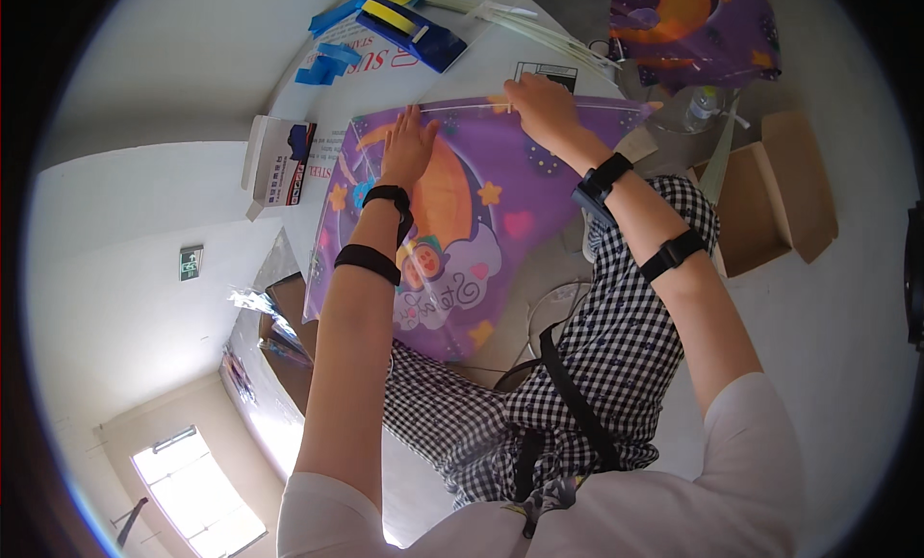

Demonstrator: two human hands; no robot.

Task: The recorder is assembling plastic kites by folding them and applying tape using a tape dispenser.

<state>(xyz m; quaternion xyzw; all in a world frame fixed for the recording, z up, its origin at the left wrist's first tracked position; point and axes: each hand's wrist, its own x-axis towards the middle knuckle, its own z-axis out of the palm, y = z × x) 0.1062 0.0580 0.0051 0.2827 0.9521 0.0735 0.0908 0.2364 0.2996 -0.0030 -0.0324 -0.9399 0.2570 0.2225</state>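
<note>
A purple kite (539, 192) printed with an orange moon, stars and hearts lies partly on the white table and hangs over its near edge toward my lap. Along its far edge runs a thin white rod (462, 107). My left hand (410, 149) rests flat on the kite, its fingers stretched toward that rod. Farther right, my right hand (545, 114) has its fingers closed on the rod at the kite's far edge. What lies under those fingertips is hidden.
Beyond the kite are a blue tape dispenser (414, 34), blue strips (327, 63) and a bundle of thin white rods (544, 29). A white box (277, 164) stands left. Another purple kite (693, 34), a bottle (705, 108) and an open cardboard box (760, 212) are right.
</note>
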